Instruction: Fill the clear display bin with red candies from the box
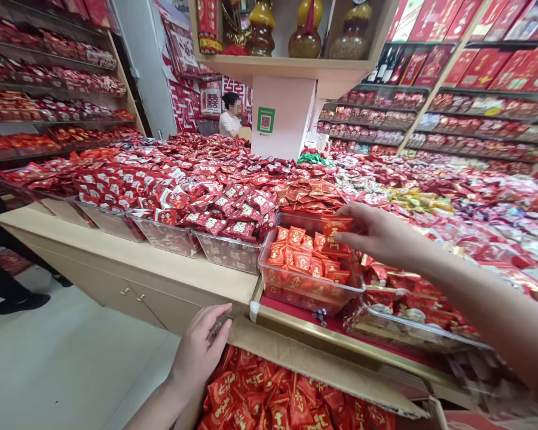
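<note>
My right hand (376, 236) holds a red candy packet (335, 232) with gold characters between thumb and fingers. It is over the back right of a clear plastic bin (311, 286), which contains several similar red packets (298, 254). At the lower left, my left hand (201, 340) is at the corner of an open cardboard box, beside its flap (296, 352). Its thumb and fingers are apart, with a gap between them. Many loose red packets (269, 394) fill the box, whose lower part is outside the view.
More bins of wrapped sweets line the counter, including a clear bin (412, 316) to the right. A small metal clip-like object (320, 318) lies before the middle bin. A white pillar (280, 113) rises behind. A person (230, 116) is at the back; dark-clothed legs (9, 257) show left.
</note>
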Motion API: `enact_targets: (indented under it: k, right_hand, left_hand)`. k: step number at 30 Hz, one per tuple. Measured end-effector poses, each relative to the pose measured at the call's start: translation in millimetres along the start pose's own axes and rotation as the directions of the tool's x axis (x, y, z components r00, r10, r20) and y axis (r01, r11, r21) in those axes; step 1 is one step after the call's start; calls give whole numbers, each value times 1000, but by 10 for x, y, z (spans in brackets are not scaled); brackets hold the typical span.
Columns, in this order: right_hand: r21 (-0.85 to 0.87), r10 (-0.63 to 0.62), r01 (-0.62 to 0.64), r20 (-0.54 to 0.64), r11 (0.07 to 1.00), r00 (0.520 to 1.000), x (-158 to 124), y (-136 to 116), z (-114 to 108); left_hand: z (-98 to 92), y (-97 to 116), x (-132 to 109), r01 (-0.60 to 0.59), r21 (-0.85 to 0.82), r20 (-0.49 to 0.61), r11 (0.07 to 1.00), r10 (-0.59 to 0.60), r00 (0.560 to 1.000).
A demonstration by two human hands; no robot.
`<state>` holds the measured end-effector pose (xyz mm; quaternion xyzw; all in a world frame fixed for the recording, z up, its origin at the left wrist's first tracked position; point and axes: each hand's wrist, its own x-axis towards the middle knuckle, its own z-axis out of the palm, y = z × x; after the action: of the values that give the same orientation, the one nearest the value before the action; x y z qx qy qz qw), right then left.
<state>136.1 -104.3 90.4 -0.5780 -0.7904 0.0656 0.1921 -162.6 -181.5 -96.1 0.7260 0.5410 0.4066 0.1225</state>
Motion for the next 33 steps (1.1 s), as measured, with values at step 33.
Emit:
enact_targets:
  k: [33]
  right_hand:
    - [-562,98,271,540,781,836,746,195,505]
  left_hand:
    - [74,-75,-42,-110,12,29,994,109,994]
